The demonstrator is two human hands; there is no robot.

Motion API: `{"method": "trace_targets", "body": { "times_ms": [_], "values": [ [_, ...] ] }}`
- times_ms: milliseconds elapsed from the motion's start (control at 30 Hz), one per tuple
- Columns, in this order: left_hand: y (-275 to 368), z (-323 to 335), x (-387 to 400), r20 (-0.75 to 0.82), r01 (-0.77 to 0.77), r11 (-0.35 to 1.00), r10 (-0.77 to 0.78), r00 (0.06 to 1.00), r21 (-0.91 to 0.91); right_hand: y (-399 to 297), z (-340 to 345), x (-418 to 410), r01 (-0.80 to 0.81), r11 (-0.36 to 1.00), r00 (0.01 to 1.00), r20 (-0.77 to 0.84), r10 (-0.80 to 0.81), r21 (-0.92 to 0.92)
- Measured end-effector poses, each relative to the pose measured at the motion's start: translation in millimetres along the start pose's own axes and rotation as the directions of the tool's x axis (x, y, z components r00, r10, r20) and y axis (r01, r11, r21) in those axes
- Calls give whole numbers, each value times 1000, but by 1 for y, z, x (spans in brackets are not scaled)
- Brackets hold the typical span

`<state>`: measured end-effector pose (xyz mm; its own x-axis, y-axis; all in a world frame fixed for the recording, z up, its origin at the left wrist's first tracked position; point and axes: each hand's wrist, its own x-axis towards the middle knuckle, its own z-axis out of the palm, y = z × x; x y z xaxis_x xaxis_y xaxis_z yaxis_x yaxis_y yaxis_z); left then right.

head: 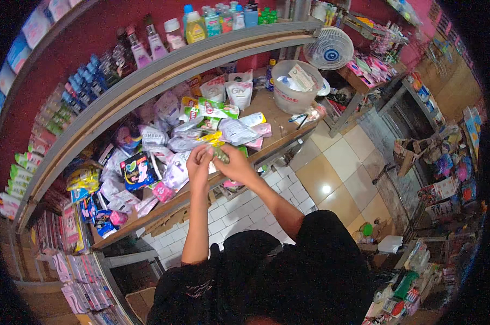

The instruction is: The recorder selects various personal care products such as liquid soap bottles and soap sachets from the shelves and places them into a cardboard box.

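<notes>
Both hands meet above the front edge of a wooden shelf (269,143). My right hand (234,162) grips a small greenish packet (220,155). My left hand (199,161) is beside it, fingertips bent in at the packet's left side; whether they pinch it is too small to tell. Behind and left of the hands lies a heap of plastic pouches, with a white and purple pouch (176,170), a silvery pouch (238,131) and a yellow packet (212,140) nearest. A black sanitary pad pack (139,171) lies further left, near a pink packet (163,191).
A translucent plastic tub (291,103) holding papers stands on the shelf's right part, with a white fan (329,49) behind it. An upper shelf edge (167,67) curves above the heap, carrying bottles. Two white pouches (239,94) stand at the back. Hanging goods line the right side.
</notes>
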<state>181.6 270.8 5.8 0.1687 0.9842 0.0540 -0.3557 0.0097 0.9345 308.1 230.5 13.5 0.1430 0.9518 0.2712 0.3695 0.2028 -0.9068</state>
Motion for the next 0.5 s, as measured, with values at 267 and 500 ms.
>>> {"method": "trace_targets", "body": {
  "times_ms": [267, 500],
  "values": [
    [29, 100, 46, 149, -187, 982, 181, 972, 24, -23, -91, 39, 208, 960, 931, -261, -253, -190],
    [25, 159, 91, 216, -315, 939, 282, 935, 136, -19, -144, 73, 175, 872, 910, -263, -321, -458]
  ]
}}
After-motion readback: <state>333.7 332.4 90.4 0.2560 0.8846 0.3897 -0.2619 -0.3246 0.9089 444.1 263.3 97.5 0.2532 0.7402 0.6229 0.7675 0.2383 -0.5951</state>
